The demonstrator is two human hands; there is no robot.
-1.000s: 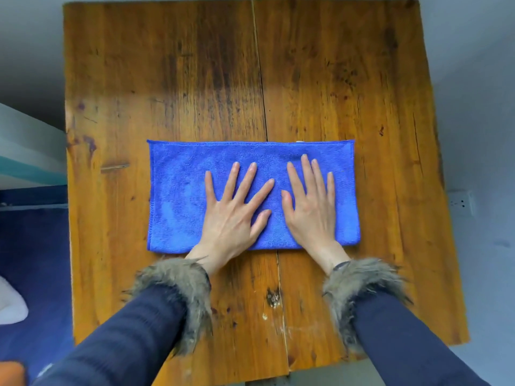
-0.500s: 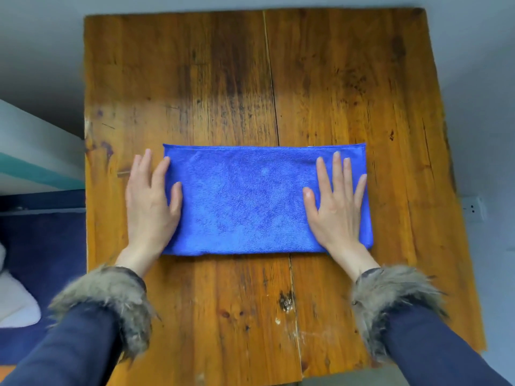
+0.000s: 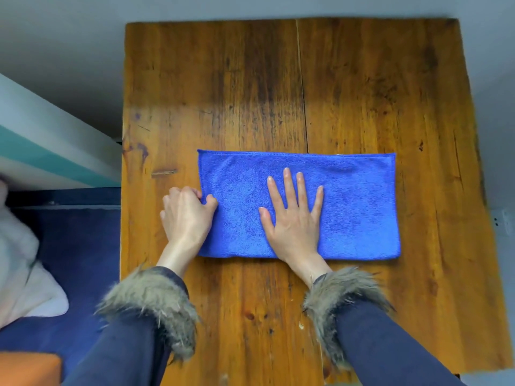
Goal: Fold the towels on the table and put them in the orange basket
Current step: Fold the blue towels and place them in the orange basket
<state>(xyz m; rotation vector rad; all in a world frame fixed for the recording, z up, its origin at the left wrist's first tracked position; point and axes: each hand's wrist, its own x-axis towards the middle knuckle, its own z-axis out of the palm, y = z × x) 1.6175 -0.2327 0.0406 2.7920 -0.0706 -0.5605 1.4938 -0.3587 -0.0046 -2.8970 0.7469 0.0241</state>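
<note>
The left hand [image 3: 187, 215] is curled at the left short edge of the blue towel [image 3: 356, 207], the edge pinched under the thumb. The right hand [image 3: 292, 218] is pressed flat, fingers spread, at mid-towel. The towel's long axis is laid left-right across the desk [image 3: 250, 79]; a fold rightward is judged next.

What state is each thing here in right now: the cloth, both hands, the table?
Blue towel: folded into a long strip, lying flat on the table.
Left hand: pinching the towel's left edge.
Right hand: flat, fingers spread, pressing the towel's middle.
Wooden table: bearing only the towel and hands.
Orange basket: only a corner shows; contents hidden.
</note>
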